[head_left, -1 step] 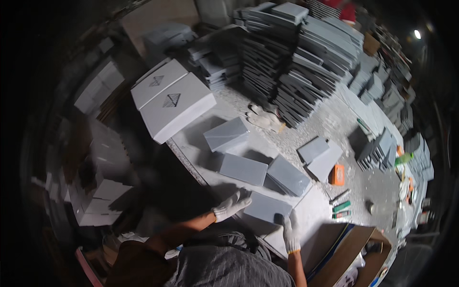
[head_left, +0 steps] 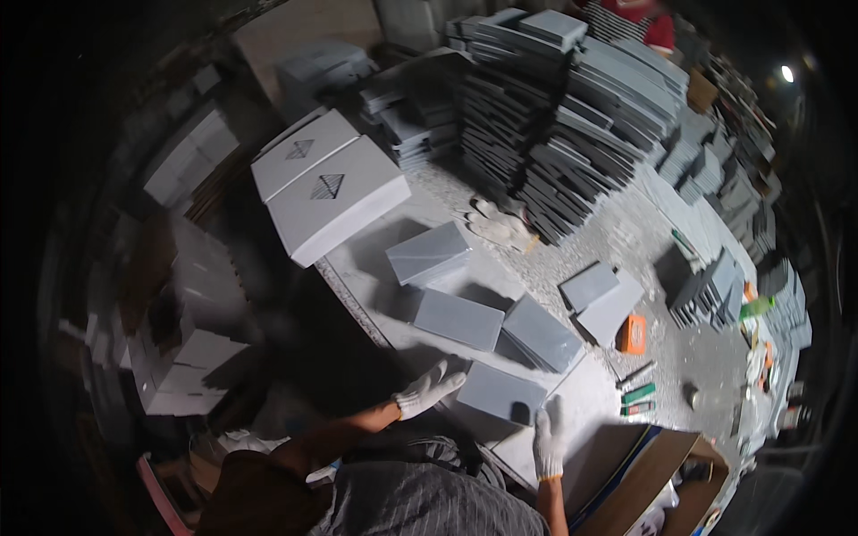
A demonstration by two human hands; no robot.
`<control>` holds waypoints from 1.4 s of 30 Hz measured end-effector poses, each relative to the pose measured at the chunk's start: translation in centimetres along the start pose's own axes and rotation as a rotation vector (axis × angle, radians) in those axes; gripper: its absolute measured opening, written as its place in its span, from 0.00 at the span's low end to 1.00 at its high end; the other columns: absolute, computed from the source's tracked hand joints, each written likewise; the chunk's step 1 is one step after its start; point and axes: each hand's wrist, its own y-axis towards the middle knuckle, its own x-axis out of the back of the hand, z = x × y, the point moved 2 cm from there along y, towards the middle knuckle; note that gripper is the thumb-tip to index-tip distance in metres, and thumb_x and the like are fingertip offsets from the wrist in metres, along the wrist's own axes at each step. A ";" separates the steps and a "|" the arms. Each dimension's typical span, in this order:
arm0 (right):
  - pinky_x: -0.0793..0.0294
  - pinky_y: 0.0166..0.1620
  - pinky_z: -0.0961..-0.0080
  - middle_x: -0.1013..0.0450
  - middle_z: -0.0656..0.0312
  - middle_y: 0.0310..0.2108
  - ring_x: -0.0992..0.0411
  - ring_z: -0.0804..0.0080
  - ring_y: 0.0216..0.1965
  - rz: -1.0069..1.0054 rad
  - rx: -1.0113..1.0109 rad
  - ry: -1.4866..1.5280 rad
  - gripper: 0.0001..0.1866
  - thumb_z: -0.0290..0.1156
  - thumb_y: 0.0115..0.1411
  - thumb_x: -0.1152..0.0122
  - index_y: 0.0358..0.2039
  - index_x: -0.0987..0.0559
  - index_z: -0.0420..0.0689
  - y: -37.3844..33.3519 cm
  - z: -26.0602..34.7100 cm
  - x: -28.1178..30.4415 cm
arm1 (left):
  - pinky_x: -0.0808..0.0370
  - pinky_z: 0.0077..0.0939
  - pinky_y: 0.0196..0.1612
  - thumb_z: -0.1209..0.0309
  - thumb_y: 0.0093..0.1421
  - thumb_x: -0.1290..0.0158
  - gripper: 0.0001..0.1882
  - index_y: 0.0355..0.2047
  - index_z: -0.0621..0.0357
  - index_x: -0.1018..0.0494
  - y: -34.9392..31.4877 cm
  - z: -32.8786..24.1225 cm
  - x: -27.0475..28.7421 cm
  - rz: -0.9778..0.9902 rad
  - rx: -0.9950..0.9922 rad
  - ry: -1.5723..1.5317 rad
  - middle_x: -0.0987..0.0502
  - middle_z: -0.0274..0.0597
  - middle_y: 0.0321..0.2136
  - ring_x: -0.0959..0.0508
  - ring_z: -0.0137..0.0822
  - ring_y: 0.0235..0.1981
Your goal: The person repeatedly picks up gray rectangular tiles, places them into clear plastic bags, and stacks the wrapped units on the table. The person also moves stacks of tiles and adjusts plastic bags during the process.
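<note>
A grey rectangular slab [head_left: 502, 393] lies flat near the table's front edge, between my hands. My left hand [head_left: 431, 391], in a white knit glove, is open beside its left edge, fingers stretched and thumb raised. At its lower right corner my right hand [head_left: 549, 442], gloved the same way, is open with fingers extended. Whether its fingertips touch the slab I cannot tell. Just beyond lie another grey slab [head_left: 458, 319], a small stack of slabs [head_left: 543, 332] to the right, and a further pile of slabs [head_left: 429, 253] behind.
White cartons [head_left: 332, 192] stand at the table's left edge. Tall stacks of grey slabs [head_left: 572, 170] rise at the back, near loose gloves [head_left: 499, 225]. An orange box [head_left: 634, 334] and green-handled tools [head_left: 638, 393] lie right. An open cardboard box [head_left: 675, 473] stands front right; a person [head_left: 626, 22] is far back.
My right hand has shifted slightly away from the slab's right corner. My left hand stays beside the left edge, and the whole view has moved a little.
</note>
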 end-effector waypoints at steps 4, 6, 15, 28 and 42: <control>0.33 0.62 0.69 0.31 0.46 0.59 0.31 0.62 0.58 0.006 0.250 0.059 0.29 0.25 0.68 0.49 0.68 0.40 0.36 -0.6 9.5 0.4 | 0.42 0.33 0.68 0.46 0.66 0.50 0.42 0.69 0.63 0.48 -3.5 4.0 0.9 -0.242 0.131 -0.125 0.41 0.55 0.67 0.40 0.45 0.68; 0.33 0.60 0.69 0.29 0.48 0.56 0.29 0.64 0.55 0.230 0.350 0.149 0.28 0.24 0.68 0.51 0.67 0.40 0.35 -1.6 15.9 -1.5 | 0.38 0.30 0.66 0.59 0.68 0.46 0.33 0.66 0.63 0.42 -4.5 7.9 1.2 -0.341 0.022 -0.011 0.32 0.47 0.62 0.34 0.40 0.64; 0.25 0.47 0.68 0.22 0.52 0.36 0.23 0.60 0.39 0.843 1.256 0.248 0.22 0.38 0.64 0.41 0.51 0.27 0.34 -5.4 33.1 -7.1 | 0.36 0.28 0.63 0.56 0.66 0.46 0.34 0.66 0.62 0.41 -12.2 9.6 -1.2 -0.516 0.336 -0.154 0.30 0.51 0.60 0.30 0.41 0.62; 0.22 0.43 0.69 0.22 0.56 0.27 0.23 0.63 0.32 0.744 1.057 0.353 0.18 0.41 0.59 0.38 0.34 0.20 0.35 -8.2 29.0 -12.4 | 0.38 0.33 0.65 0.51 0.67 0.52 0.33 0.64 0.62 0.37 -15.3 15.4 0.6 -0.498 0.301 -0.017 0.32 0.52 0.62 0.33 0.46 0.64; 0.26 0.37 0.82 0.22 0.63 0.40 0.29 0.81 0.34 1.255 -0.029 -0.108 0.18 0.22 0.67 0.47 0.57 0.25 0.41 -13.5 1.9 -35.4 | 0.29 0.24 0.30 0.50 0.65 0.46 0.21 0.28 0.56 0.22 -27.9 20.1 17.4 -0.977 0.353 -0.253 0.24 0.30 0.22 0.27 0.23 0.25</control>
